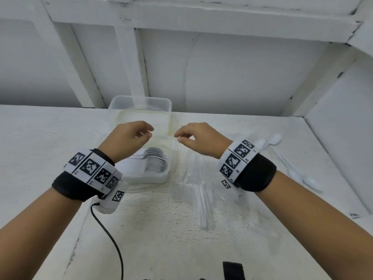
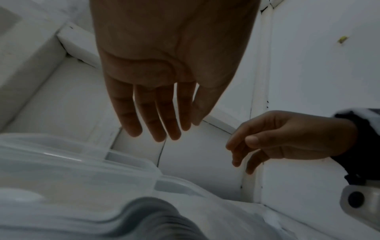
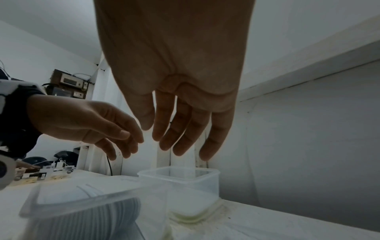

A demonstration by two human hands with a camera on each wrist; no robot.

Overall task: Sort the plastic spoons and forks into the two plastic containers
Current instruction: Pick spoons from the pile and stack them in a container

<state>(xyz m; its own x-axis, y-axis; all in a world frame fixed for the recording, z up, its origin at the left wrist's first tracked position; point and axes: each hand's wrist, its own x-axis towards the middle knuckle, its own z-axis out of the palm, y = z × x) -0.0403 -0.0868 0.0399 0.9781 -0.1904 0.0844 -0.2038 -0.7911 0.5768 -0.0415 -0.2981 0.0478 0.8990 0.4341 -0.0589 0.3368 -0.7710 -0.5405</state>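
Both my hands hover side by side over the two clear plastic containers. My left hand [image 1: 148, 134] hangs relaxed and holds nothing, as the left wrist view of its fingers [image 2: 160, 129] confirms. My right hand [image 1: 178, 137] is also loose and empty, its fingers [image 3: 174, 142] straight-ish. The near container [image 1: 149, 178] holds a neat stack of white spoons [image 1: 156, 163]. Only a yellowish bottom shows in the far container [image 1: 141, 102]. Clear plastic forks [image 1: 203, 203] lie on the table under my right wrist.
Loose white spoons [image 1: 275, 138] lie at the right, more [image 1: 300, 176] toward the table's right edge. Crumpled clear wrapping [image 1: 242, 209] surrounds the forks. A black cable [image 1: 109, 235] trails from my left wrist. White shelf walls close in behind and to the right.
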